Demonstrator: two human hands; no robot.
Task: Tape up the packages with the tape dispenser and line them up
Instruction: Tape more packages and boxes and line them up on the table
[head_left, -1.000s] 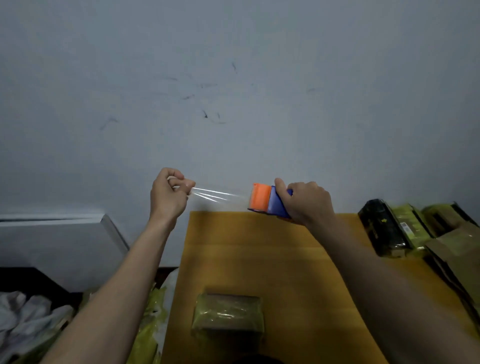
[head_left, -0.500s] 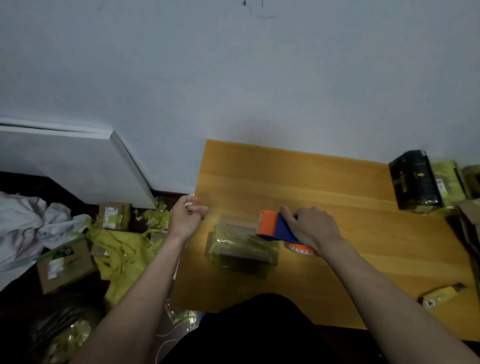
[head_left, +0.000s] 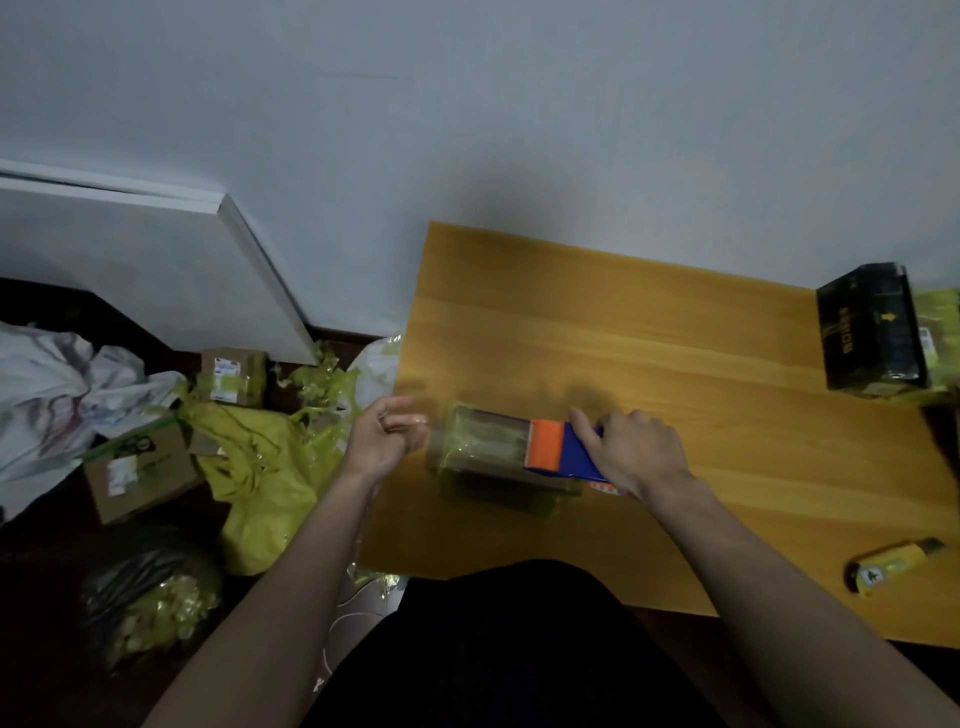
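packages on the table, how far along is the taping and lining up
Done: a black package stands at the table's far right, another beside it. In hand: the right hand holds the tape dispenser on the near package; the left hand hovers beside it. Left: finishing it, adding it to the line.

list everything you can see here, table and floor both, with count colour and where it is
package: 1, brown under yellow-green tape, near left edge of table, under the dispenser
tape dispenser: 1, orange and blue, on top of the package
table: 1, yellow wood, against the wall
black package: 1, black, far right of table
utility knife: 1, yellow, near right front edge of table
cardboard boxes: 2, brown, on floor to the left
yellow bag: 1, yellow, on floor beside the table
white cloth: 1, white, far left on floor
left hand: 1, beside the package's left end, fingers loosely curled; whether it holds tape is unclear
right hand: 1, grips the dispenser
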